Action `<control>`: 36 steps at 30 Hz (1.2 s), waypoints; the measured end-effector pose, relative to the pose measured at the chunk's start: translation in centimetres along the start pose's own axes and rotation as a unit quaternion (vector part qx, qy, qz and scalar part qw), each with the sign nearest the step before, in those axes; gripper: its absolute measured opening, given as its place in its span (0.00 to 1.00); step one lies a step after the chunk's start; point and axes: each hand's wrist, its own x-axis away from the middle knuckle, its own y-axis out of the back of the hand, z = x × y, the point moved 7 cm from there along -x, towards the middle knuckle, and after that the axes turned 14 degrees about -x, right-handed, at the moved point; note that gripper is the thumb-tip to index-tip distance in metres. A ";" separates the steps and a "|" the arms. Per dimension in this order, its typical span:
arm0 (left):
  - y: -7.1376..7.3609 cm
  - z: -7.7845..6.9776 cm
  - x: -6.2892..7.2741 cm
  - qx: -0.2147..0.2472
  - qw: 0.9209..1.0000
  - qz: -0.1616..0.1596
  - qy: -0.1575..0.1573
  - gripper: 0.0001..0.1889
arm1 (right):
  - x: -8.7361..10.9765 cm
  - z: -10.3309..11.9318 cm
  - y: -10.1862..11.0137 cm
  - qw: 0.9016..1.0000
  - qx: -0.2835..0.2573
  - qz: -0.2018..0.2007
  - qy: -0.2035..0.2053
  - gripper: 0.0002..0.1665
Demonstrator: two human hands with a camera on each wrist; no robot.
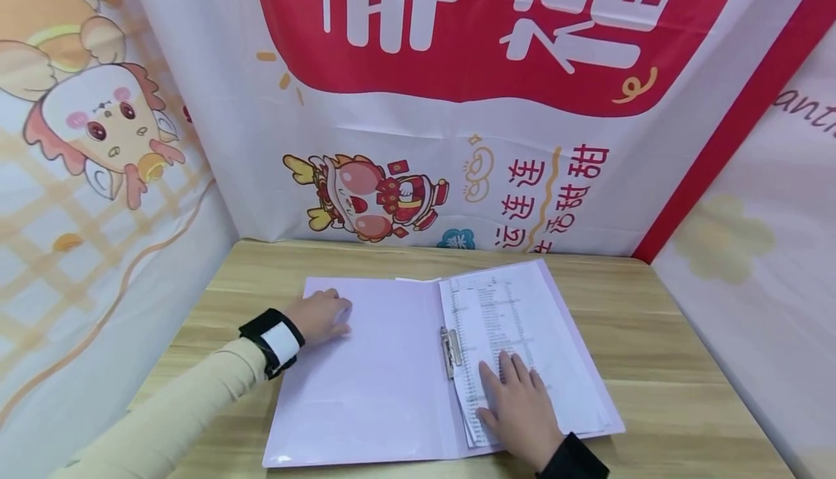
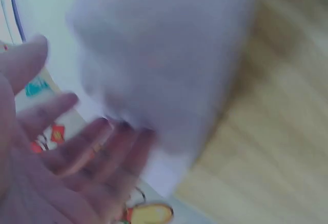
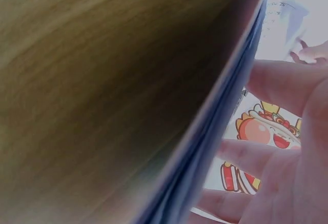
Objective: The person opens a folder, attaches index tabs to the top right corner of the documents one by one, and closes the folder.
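A light purple clip folder [image 1: 366, 392] lies spread flat on the wooden table. Its right side bears a stack of printed sheets [image 1: 542, 319], with a metal clip [image 1: 451, 352] at their left edge near the spine. My left hand [image 1: 320, 316] rests on the upper left part of the bare cover, fingers loosely bent and holding nothing. On the lower part of the sheets lies my right hand [image 1: 522, 410], its fingers spread over the print. In the right wrist view, the fingertips of the right hand [image 3: 277, 152] meet the paper.
Wooden table top [image 1: 679, 385] shows around the folder. Behind it hangs a white and red banner [image 1: 457, 116] with cartoon figures. Printed cloth walls stand at the left [image 1: 98, 247] and right [image 1: 751, 261] table edges.
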 end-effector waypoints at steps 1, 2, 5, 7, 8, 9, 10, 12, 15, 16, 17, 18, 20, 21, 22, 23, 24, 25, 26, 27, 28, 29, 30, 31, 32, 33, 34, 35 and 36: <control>-0.5 -0.5 0.0 0.002 1.000 0.018 0.004 0.30 | 0.0 -0.1 -0.1 1.000 -0.001 0.000 -0.001 0.42; -1.0 -0.9 0.1 0.012 0.999 0.037 0.009 0.34 | 0.1 -0.2 -0.2 1.000 -0.002 -0.002 -0.001 0.42; -2.1 -2.3 0.5 0.047 0.996 0.075 0.013 0.47 | 0.3 -0.5 -0.3 1.000 -0.014 -0.012 0.006 0.42; -2.3 -3.1 0.9 0.069 0.994 0.082 0.015 0.54 | 0.4 -0.6 -0.5 0.999 -0.028 -0.017 0.009 0.42; -2.4 -3.4 1.0 0.076 0.993 0.084 0.016 0.58 | 0.4 -0.8 -0.6 0.999 -0.037 -0.016 0.009 0.43; -2.4 -3.7 1.2 0.078 0.993 0.084 0.017 0.61 | 0.4 -0.9 -0.8 0.999 -0.046 -0.013 0.008 0.43; -2.5 -4.0 1.3 0.075 0.993 0.084 0.017 0.65 | 0.4 -1.0 -0.9 0.998 -0.054 -0.009 0.005 0.43; -2.6 -4.5 1.5 0.072 0.994 0.082 0.018 0.69 | 0.4 -1.3 -1.1 0.998 -0.067 0.000 -0.001 0.44; -3.0 -4.9 1.6 0.062 0.995 0.081 0.020 0.73 | 0.0 -1.5 -1.1 0.997 -0.074 0.011 -0.003 0.44; -3.2 -4.9 1.6 0.063 0.995 0.080 0.021 0.73 | -0.1 -1.5 -1.1 0.997 -0.073 0.013 -0.003 0.42; -3.4 -4.9 1.6 0.064 0.995 0.078 0.023 0.73 | -0.3 -1.6 -1.0 0.997 -0.073 0.014 -0.002 0.40; -3.6 -4.9 1.5 0.066 0.995 0.075 0.024 0.74 | -0.6 -1.6 -0.8 0.997 -0.072 0.015 -0.002 0.36; -3.7 -4.9 1.4 0.062 0.995 0.068 0.025 0.73 | -1.3 -1.6 -0.5 0.998 -0.066 0.013 -0.001 0.29; -3.7 -5.0 1.4 0.061 0.996 0.064 0.024 0.73 | -1.7 -1.6 -0.3 0.998 -0.062 0.012 -0.002 0.25; -3.6 -5.1 1.4 0.063 0.996 0.058 0.020 0.72 | -2.1 -1.6 0.0 0.998 -0.056 0.010 -0.004 0.21; -3.3 -5.3 1.4 0.062 0.997 0.052 0.014 0.70 | -2.6 -1.6 0.3 0.999 -0.051 0.007 -0.003 0.19; -3.0 -5.5 1.4 0.064 0.997 0.047 0.007 0.69 | -3.1 -1.6 0.5 0.999 -0.047 0.004 -0.003 0.18; -2.5 -5.9 1.4 0.071 0.997 0.043 -0.003 0.67 | -3.5 -1.5 0.8 0.999 -0.042 0.000 0.000 0.17; -2.2 -6.2 1.4 0.078 0.996 0.041 -0.014 0.64 | -4.0 -1.3 1.0 0.999 -0.039 -0.002 0.003 0.17; -1.9 -6.6 1.4 0.084 0.995 0.041 -0.024 0.62 | -4.4 -1.1 1.2 0.999 -0.039 -0.004 0.007 0.18; -1.6 -7.0 1.4 0.088 0.995 0.043 -0.033 0.59 | -4.9 -0.9 1.3 0.999 -0.042 -0.007 0.013 0.18; -1.4 -7.3 1.4 0.089 0.994 0.046 -0.037 0.57 | -5.4 -0.6 1.4 0.999 -0.048 -0.009 0.019 0.18; -1.3 -7.5 1.4 0.089 0.994 0.049 -0.039 0.55 | -5.8 -0.4 1.4 0.998 -0.052 -0.012 0.026 0.18; -1.3 -7.8 1.4 0.084 0.994 0.054 -0.039 0.54 | -6.3 -0.1 1.4 0.998 -0.054 -0.016 0.034 0.18; -1.4 -7.9 1.4 0.076 0.995 0.058 -0.036 0.52 | -6.8 0.1 1.4 0.997 -0.058 -0.019 0.040 0.17; -1.4 -8.0 1.4 0.066 0.995 0.061 -0.033 0.52 | -7.2 0.3 1.3 0.997 -0.061 -0.023 0.046 0.16; -1.4 -8.2 1.4 0.060 0.996 0.063 -0.030 0.50 | -7.6 0.4 1.2 0.996 -0.064 -0.028 0.051 0.14; -1.5 -8.3 1.4 0.058 0.996 0.064 -0.029 0.50 | -7.9 0.4 1.0 0.996 -0.067 -0.032 0.053 0.12; -1.5 -8.4 1.3 0.055 0.996 0.065 -0.028 0.49 | -8.2 0.4 0.8 0.996 -0.070 -0.034 0.052 0.10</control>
